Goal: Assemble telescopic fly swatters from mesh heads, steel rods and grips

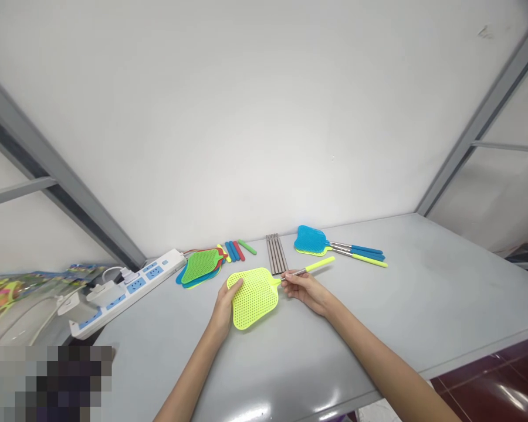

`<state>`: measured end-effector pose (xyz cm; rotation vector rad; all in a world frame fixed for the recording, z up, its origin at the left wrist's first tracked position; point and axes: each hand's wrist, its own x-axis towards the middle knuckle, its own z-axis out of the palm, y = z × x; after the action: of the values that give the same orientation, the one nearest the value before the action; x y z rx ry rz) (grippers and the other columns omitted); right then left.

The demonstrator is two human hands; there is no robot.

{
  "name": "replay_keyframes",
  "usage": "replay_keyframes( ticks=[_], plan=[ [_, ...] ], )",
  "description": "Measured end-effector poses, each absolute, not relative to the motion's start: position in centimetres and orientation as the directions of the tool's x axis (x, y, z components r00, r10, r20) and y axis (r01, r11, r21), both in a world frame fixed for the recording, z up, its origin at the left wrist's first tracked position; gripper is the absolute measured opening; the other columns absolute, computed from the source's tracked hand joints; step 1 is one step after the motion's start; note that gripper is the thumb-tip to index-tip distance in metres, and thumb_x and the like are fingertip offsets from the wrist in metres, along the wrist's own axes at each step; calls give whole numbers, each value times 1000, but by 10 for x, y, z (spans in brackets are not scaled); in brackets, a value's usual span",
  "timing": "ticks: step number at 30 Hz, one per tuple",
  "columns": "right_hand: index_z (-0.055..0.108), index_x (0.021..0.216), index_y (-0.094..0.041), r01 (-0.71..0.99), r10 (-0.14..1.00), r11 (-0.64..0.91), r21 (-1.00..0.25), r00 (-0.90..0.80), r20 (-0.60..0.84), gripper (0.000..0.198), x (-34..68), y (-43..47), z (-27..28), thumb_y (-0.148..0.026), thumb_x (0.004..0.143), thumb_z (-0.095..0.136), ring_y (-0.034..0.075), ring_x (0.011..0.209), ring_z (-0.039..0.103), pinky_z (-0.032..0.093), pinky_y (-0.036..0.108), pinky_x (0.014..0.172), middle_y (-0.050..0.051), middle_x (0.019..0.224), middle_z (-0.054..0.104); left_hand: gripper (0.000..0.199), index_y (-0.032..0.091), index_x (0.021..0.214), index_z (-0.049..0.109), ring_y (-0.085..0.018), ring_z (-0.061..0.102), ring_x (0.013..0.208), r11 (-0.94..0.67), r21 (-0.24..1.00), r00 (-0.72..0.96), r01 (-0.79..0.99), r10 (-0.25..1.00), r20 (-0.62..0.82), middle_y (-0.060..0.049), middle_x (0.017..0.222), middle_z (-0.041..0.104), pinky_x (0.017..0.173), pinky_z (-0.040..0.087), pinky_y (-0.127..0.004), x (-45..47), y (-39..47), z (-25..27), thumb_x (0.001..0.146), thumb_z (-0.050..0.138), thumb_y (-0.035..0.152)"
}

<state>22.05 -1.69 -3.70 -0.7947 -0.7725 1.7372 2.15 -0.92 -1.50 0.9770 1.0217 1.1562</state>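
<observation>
A yellow fly swatter (255, 299) is held between both hands above the grey table. My left hand (223, 308) grips the left edge of its perforated head, thumb on top. With closed fingers my right hand (305, 290) pinches the metal rod just beyond the head; the yellow grip sticks out to the upper right. Behind them lies a row of several metal rods (277, 255). Loose swatter heads in green, red, blue and yellow form a pile (201, 265) at the left, beside several coloured handle grips (235, 251). Assembled blue and yellow swatters (312, 239) lie stacked at the right.
A white power strip (129, 290) with plugs and cables runs along the table's left side. Plastic-wrapped colourful items (9, 299) lie beyond it. A white wall (264, 117) and grey metal frame posts (479, 114) bound the table (444, 281).
</observation>
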Motion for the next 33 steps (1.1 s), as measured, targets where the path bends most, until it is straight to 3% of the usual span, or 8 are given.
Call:
replay_keyframes(
  ticks=[6, 13, 24, 33],
  plan=[
    [61, 76, -15, -602, 979, -199, -774, -162, -126, 22, 220, -13, -36, -30, 61, 66, 7, 52, 52, 37, 20, 49, 2, 67, 61, 45, 13, 97, 57, -19, 60, 71, 113, 980, 134, -166, 987, -92, -9, 92, 64, 59, 43, -24, 27, -14, -12, 63, 59, 42],
    [59, 78, -17, -607, 984, -179, -774, -124, -129, 23, 218, -13, -37, -28, 60, 67, 8, 51, 50, 37, 20, 49, 1, 69, 61, 45, 12, 90, 60, -10, 50, 48, 57, 996, 107, -62, 993, -50, -4, 69, 63, 38, 34, -18, 26, -9, -19, 61, 59, 46],
    [60, 80, -17, -576, 984, -175, -799, -130, -122, 21, 217, -12, -41, -22, 60, 66, 7, 52, 50, 37, 20, 50, 2, 75, 61, 40, 11, 87, 59, -9, 46, 46, 5, 999, 72, -35, 997, -3, -3, 66, 60, 38, 33, -17, 25, -6, -28, 67, 55, 44],
    [58, 72, -14, -541, 988, -104, -835, 39, -149, 22, 208, -10, -44, -31, 60, 67, 8, 51, 44, 33, 20, 45, 0, 60, 54, 38, 11, 88, 58, -8, 44, 43, 33, 999, 85, -26, 996, -30, -2, 66, 60, 36, 32, -18, 23, -1, -31, 68, 54, 43]
  ],
)
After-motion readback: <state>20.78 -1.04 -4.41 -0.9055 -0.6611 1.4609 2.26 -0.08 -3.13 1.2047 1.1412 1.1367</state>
